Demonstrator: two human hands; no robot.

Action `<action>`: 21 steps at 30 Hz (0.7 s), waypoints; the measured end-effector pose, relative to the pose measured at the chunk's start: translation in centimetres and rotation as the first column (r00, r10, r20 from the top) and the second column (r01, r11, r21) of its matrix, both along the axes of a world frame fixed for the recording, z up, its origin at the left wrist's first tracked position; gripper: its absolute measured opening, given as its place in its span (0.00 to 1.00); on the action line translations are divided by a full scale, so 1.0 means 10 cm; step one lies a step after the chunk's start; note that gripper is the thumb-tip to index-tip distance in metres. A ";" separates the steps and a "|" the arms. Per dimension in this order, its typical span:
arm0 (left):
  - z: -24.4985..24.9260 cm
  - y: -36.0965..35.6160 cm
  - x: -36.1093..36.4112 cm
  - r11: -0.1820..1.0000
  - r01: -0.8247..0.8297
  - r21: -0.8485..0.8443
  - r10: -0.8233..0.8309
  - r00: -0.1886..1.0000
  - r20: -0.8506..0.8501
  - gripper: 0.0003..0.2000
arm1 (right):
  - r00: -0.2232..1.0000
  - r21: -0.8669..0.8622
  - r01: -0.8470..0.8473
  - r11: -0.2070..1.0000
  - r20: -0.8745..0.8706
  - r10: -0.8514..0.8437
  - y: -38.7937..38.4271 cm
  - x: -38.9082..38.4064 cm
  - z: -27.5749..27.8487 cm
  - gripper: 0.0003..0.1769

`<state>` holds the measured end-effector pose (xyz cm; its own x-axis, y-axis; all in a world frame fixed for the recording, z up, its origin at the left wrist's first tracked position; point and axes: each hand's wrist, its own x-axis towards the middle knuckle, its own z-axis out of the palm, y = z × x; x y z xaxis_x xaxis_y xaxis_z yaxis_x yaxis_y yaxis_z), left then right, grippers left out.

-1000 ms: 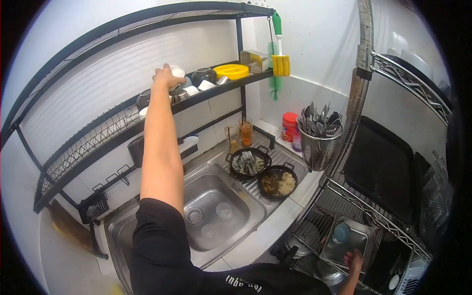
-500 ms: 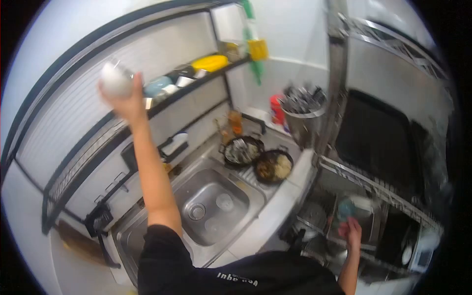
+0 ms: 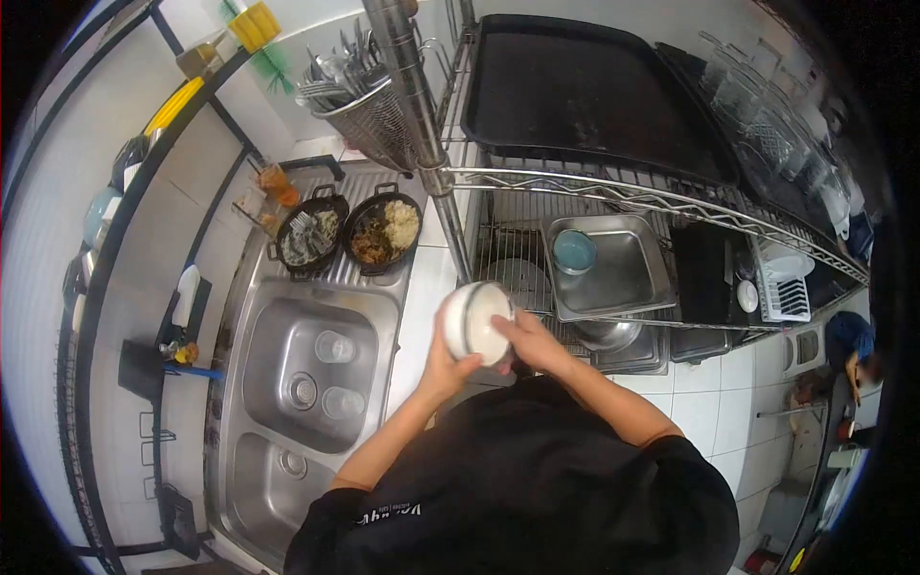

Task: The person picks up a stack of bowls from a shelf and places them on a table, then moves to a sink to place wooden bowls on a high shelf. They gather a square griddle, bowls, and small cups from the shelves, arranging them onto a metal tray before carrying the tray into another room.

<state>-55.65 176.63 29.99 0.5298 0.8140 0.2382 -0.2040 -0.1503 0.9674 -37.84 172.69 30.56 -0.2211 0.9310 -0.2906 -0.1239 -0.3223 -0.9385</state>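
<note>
In front of my chest I hold a white bowl [image 3: 470, 305] with a dark line around it, tilted over. My left hand [image 3: 445, 355] cups it from the left, thumb along its lower edge. From the right, my right hand [image 3: 533, 343] grips it with the fingers lying across its face. Just beyond, on the wire rack, a blue bowl [image 3: 575, 251] sits in a rectangular steel pan [image 3: 621, 305].
The steel sink [image 3: 251, 383] on the left holds two clear cups. Two black pans, one with cutlery [image 3: 305, 230] and one with rice [image 3: 402, 224], stand on its drainboard. A rack post [image 3: 422, 115] rises ahead; a black tray [image 3: 585, 86] lies on the upper shelf.
My left hand has come down from the wall shelf with the white bowl, and my right hand has joined it there. The view has turned right, toward the wire rack.
</note>
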 end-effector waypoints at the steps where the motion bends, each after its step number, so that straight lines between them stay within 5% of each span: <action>1: 0.10 -0.02 0.02 0.999 0.022 0.048 -0.015 0.990 -0.137 0.48 | 0.989 0.009 0.145 0.989 -0.024 -0.145 -0.05 0.04 -0.06 0.29; 6: 0.48 0.01 -0.20 0.971 0.066 0.228 0.039 0.902 -0.429 0.38 | 0.857 -0.153 0.515 0.844 0.122 -0.501 -0.02 0.80 -0.35 0.27; 8: 1.02 0.14 -0.51 0.867 0.202 0.455 0.010 0.907 -0.421 0.23 | 0.790 -0.185 0.612 0.769 0.186 -0.584 0.13 1.21 -0.37 0.23; 11: 1.71 0.34 -1.12 0.582 0.000 0.813 0.402 0.869 -0.288 0.08 | 0.626 -0.064 0.771 0.634 0.263 -0.734 0.41 1.81 -0.80 0.16; 12: 2.03 0.37 -1.39 0.432 -0.033 0.901 0.566 0.788 -0.243 0.07 | 0.685 0.058 0.693 0.718 0.258 -0.682 0.51 2.17 -1.25 0.16; 13: 2.36 0.37 -1.59 0.250 -0.130 0.960 0.723 0.684 -0.096 0.06 | 0.695 -0.032 0.697 0.716 0.272 -0.665 0.76 2.58 -1.77 0.17; 14: 2.72 0.31 -1.73 0.251 -0.334 0.909 0.816 0.577 -0.013 0.05 | 0.612 -0.069 0.774 0.629 0.338 -0.715 0.85 2.45 -1.58 0.20; 15: 3.01 0.39 -1.94 0.146 -0.438 0.887 0.839 0.530 0.123 0.06 | 0.712 0.203 0.648 0.734 0.182 -0.678 0.82 2.58 -1.80 0.25; 16: 3.32 0.45 -2.14 -0.041 -0.477 0.878 0.901 0.362 0.238 0.08 | 0.656 0.018 0.740 0.672 0.200 -0.728 0.77 2.33 -1.42 0.28; 18: 3.90 0.70 -2.68 -0.178 -0.513 0.840 0.945 0.150 0.292 0.15 | 0.641 -0.066 0.763 0.644 0.212 -0.738 0.82 2.41 -1.61 0.29; 20: 4.31 0.98 -3.26 -0.274 -0.266 0.924 0.961 -0.106 0.255 0.27 | 0.625 -0.160 0.780 0.605 0.251 -0.740 0.89 2.44 -1.72 0.29; 21: 4.41 1.14 -3.52 -0.160 -0.255 0.954 0.962 -0.258 0.092 0.34 | 0.646 -0.119 0.751 0.650 0.339 -0.684 0.88 2.42 -1.75 0.29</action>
